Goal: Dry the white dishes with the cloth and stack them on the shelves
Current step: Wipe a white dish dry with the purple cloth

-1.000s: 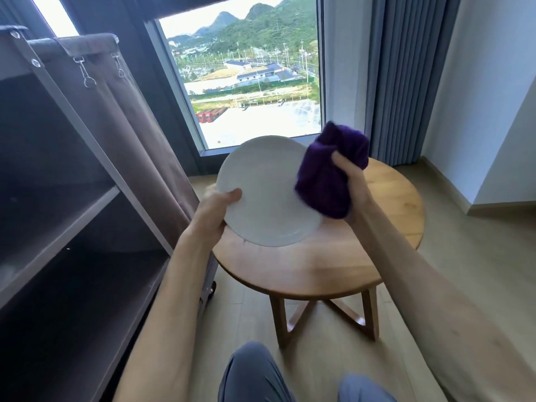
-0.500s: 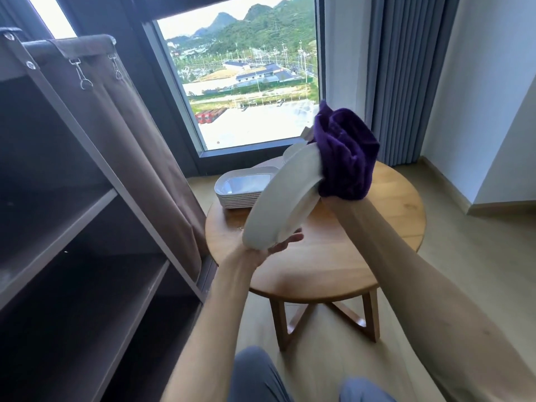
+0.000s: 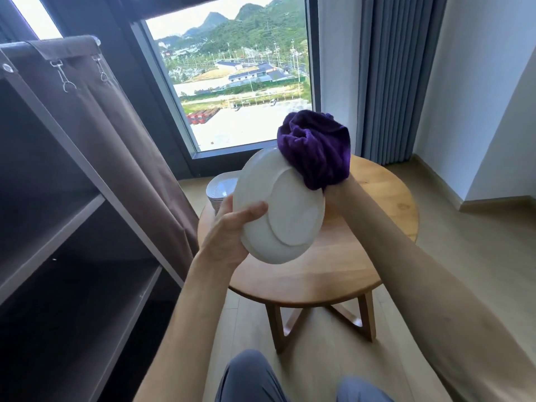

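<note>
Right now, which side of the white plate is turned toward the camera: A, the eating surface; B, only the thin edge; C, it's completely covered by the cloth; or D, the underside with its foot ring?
D: the plate, held by the left hand, shows its raised round foot ring to the camera, while the purple cloth covers only its upper right rim.

plain white plate (image 3: 285, 216); deep purple cloth (image 3: 316, 149) at its 1 o'clock. Light wood table (image 3: 377, 204); brown shelves (image 3: 58, 216); grey-blue striped curtain (image 3: 388, 76).
</note>
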Available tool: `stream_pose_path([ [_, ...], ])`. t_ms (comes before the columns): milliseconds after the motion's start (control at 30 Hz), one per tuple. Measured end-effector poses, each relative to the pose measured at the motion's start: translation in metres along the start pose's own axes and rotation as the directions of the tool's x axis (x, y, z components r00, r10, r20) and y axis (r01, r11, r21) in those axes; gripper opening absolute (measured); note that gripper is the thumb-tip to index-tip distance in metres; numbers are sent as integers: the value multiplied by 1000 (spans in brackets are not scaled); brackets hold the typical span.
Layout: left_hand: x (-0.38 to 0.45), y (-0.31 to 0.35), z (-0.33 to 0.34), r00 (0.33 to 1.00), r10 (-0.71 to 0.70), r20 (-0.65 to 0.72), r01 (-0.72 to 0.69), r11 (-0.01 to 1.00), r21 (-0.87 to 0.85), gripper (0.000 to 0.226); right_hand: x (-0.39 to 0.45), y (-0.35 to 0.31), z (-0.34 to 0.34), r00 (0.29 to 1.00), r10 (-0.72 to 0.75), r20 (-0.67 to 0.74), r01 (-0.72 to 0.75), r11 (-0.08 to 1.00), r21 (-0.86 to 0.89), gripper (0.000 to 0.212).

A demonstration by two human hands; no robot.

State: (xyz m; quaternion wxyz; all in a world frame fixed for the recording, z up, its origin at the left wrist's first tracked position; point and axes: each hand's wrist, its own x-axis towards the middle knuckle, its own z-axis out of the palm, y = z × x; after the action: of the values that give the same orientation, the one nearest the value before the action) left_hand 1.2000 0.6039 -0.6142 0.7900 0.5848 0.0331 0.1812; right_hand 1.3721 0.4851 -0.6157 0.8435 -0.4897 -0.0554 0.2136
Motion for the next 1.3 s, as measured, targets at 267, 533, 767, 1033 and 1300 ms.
stream_pose_path([
  [267, 16, -16, 10, 974, 36, -224, -114, 930, -348, 59, -21, 34, -27, 999, -25, 48, 34, 982, -187, 29],
  [533, 27, -35, 38, 898, 14, -439, -93, 983, -158, 38, -54, 61, -1, 647, -656, 389, 761, 523, -384, 50],
  [767, 30, -27, 41, 892, 124, -436, -211, 965, -157, 67, -48, 35, 25, 531, -639, 556, 827, 248, -505, 47],
  [1033, 25, -27, 26, 914, 210, -347, -194, 978, 82, 9, -25, -11, 59, 745, -449, 493, 659, 377, -651, 18],
  [1300, 13, -34, 22, 918, 131, -374, -172, 982, -78, 24, 9, 10, 35, 910, -360, 204, 385, 553, -739, 27],
])
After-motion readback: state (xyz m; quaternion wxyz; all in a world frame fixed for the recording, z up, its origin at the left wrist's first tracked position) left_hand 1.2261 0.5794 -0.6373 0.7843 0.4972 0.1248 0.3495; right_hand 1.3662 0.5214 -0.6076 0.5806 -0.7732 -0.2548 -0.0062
